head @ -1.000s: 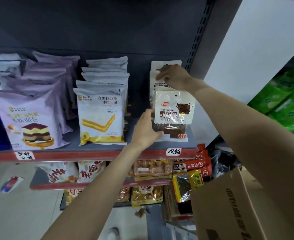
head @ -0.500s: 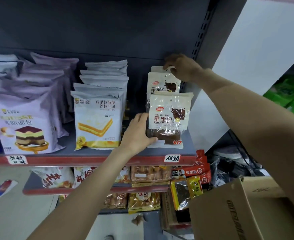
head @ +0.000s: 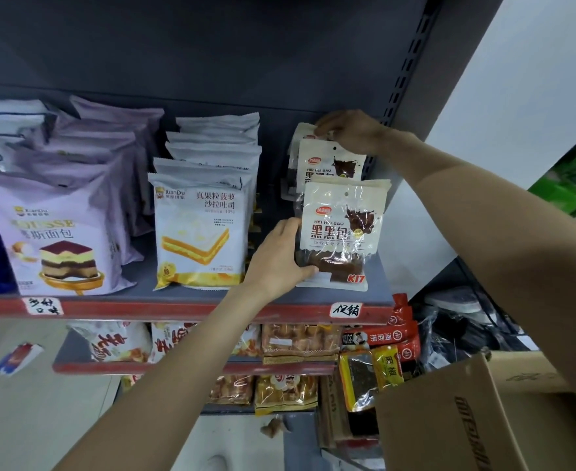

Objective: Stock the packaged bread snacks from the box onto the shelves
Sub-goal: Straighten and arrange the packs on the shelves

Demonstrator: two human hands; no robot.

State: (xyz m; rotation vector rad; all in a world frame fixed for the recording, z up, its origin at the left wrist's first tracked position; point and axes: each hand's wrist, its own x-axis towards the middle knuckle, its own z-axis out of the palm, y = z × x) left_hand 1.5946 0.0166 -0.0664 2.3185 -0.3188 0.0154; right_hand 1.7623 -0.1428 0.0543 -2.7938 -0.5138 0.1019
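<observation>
brown-bread front pack (head: 342, 232) sat gripped by l hand (head: 280, 258), r hand (head: 349, 132) had moved up behind, pinching rear pack (head: 327, 163) top, so row nearly faced.

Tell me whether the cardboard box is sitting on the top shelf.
No, the cardboard box sits low at the right, below the top shelf that holds the bread packs.

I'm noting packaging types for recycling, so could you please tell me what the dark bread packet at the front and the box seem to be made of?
The front dark bread packet, which the left hand holds, looks like thin glossy plastic film: it shines, has a crimped top and a clear window showing the bread. The box looks like plain brown matt cardboard, with folded flaps and printed lettering.
</observation>
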